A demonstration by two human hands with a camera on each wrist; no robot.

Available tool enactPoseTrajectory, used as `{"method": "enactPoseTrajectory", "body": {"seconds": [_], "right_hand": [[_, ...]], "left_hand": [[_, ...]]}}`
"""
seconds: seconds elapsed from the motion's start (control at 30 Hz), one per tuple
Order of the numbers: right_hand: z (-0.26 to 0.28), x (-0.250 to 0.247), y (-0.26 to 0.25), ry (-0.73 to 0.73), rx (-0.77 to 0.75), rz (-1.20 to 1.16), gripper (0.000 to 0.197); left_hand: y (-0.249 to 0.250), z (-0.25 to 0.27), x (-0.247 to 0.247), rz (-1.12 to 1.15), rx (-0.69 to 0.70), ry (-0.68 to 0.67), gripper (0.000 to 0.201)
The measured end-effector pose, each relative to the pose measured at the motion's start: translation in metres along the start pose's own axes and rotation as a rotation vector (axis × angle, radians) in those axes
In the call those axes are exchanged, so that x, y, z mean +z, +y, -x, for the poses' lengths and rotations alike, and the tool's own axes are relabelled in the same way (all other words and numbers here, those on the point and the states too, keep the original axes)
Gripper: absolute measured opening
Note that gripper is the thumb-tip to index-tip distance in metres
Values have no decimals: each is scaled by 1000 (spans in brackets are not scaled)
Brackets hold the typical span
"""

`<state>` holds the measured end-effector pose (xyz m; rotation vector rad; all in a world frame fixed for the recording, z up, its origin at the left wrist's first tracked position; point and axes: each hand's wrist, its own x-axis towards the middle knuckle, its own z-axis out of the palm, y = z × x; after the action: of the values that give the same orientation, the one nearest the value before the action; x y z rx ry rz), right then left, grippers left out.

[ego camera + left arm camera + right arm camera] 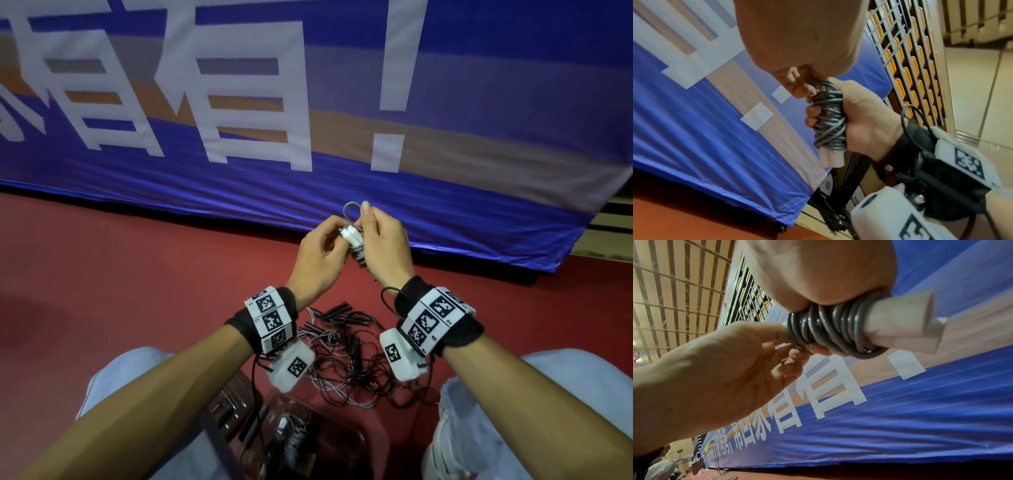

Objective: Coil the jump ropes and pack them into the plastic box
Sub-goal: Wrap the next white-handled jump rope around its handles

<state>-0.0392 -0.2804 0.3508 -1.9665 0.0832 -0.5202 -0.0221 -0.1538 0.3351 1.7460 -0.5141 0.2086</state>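
Note:
I hold a grey jump rope [352, 209] wound in tight turns round its two white handles [350, 235], raised between both hands. My right hand [368, 219] grips the wound bundle [830, 116], its thumb pointing up by a small loose loop. My left hand [337, 236] pinches the cord at the bundle's end [797, 347]. The white handle ends [900, 326] stick out of the coil. Below my wrists a tangle of dark and striped jump ropes [342, 359] lies on the floor. The clear plastic box [363, 445] sits between my knees with coiled ropes inside.
A blue banner [308, 102] with white characters hangs just ahead, above the red floor [120, 274]. My knees [548, 394] flank the box. Another clear plastic piece [226, 407] lies left of the box. Racks with orange parts [906, 65] stand behind the banner.

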Motion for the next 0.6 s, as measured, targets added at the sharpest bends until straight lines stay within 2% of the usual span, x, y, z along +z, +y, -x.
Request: {"method": "enactPoseTrajectory", "body": {"seconds": [0.1,0.17,0.23,0.3,0.6], "right_hand": [[2,5,1,48,-23,-41,44],[2,7,2,84,-14,-78,39],[0,8,0,83,17,-156,26],[-2,7,-1,81,37,-200,19],[-1,5,0,46,-12,-200,18]], "left_hand": [[2,1,4,177,-162,82,7],[3,-1,3,250,-238,148,18],[1,-5,1,238,-209,152,25],[1,-7,-1,188,-159,147,23],[2,-6,2,96,-86,174,8]]}}
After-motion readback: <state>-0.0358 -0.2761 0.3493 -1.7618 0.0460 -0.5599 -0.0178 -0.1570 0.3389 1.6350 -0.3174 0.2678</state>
